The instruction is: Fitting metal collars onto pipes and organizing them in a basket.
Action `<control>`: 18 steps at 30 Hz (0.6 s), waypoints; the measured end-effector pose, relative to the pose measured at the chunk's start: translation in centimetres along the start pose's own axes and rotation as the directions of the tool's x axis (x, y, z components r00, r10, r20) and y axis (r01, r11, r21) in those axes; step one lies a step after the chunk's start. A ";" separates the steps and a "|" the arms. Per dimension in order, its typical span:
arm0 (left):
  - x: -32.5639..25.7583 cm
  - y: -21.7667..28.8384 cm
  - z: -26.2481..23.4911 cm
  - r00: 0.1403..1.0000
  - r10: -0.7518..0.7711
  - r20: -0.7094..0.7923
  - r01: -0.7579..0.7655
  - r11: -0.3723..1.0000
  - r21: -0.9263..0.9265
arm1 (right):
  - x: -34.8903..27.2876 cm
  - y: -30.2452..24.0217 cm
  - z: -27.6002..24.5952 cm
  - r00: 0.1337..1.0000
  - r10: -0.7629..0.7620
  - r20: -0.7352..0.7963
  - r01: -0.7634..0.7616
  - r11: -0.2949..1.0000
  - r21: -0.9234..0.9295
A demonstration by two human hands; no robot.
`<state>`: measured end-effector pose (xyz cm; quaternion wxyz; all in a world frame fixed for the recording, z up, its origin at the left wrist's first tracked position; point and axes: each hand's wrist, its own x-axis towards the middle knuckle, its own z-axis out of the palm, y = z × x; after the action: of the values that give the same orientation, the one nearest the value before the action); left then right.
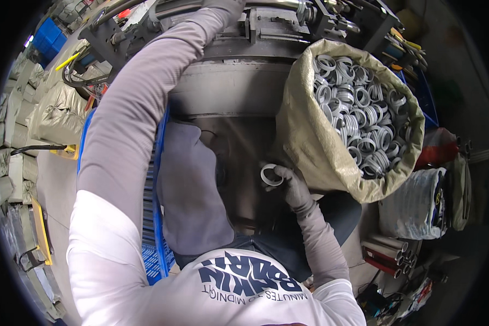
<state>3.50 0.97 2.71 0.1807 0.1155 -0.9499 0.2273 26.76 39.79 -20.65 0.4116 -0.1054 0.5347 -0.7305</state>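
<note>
Rings, grey and round like short cuts of plastic pipe, fill a big woven sack that stands open just to the right of the machine, its coarse tan cloth rolled back into a thick soft rim. That rim sags toward the person, so the sack could slump or tip and spill its load if it were knocked; the rings look smooth and hard, and would likely roll away across the floor. The machine is a heavy grey drum of dull, dusty metal with dark fittings and hoses on top. The left arm, in a grey sleeve, reaches up over it, and the left hand lies at the picture's top edge, too cut off to tell how it is set or whether it has anything. Reaching blind among those fittings could, by my reckoning, catch a sleeve. A blue ribbed crate stands on the left below the drum. The right hand, in a grey knit glove, is closed round one single ring, pinched by its rim between thumb and fingers, low beside the sack and in front of the drum. A slick ring in a fabric glove could slip from so light a pinch
</note>
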 end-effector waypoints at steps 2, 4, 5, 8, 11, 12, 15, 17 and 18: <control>-0.2 2.0 -0.7 1.000 -0.030 0.005 0.030 0.999 -0.019 | 0.0 0.4 -1.1 0.998 -0.041 0.037 0.041 0.999 -0.017; 1.2 1.8 1.2 0.999 -0.029 0.040 0.032 0.997 -0.067 | -0.3 -0.9 -0.3 1.000 -0.020 0.020 0.020 1.000 -0.021; 2.0 0.9 2.8 0.996 -0.040 0.076 0.048 0.993 -0.105 | -0.5 -1.8 0.5 1.000 0.002 0.017 -0.002 1.000 -0.028; 2.2 1.3 6.3 0.984 0.164 0.070 -0.165 0.986 0.018 | -0.6 -2.3 1.2 0.999 0.023 0.048 -0.024 0.999 0.026; -0.5 -1.0 10.3 0.925 0.128 -0.359 -0.077 0.985 0.151 | -0.3 -3.1 2.8 0.987 0.076 0.139 -0.071 0.997 -0.041; -1.8 0.1 10.0 0.886 0.089 -0.455 -0.078 0.996 0.043 | -0.2 -3.2 2.6 0.984 0.092 0.153 -0.087 0.995 -0.042; -12.7 0.6 5.8 0.907 0.132 -0.401 -0.270 0.911 -0.311 | -0.5 -2.9 1.8 0.992 0.099 0.079 -0.094 0.994 -0.063; -21.2 -3.6 5.6 0.869 0.168 -0.465 -0.361 0.859 -0.363 | -0.6 -2.2 1.6 0.989 0.149 -0.010 -0.149 0.989 0.011; -24.6 -5.6 7.3 0.921 0.162 -0.354 -0.289 0.895 -0.340 | -0.5 -2.0 0.8 0.994 0.105 0.026 -0.105 0.994 0.036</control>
<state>25.43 -4.00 -10.92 0.3219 -0.0726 -0.9413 0.0713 26.58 39.79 -18.47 0.4576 -0.0782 0.5209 -0.7163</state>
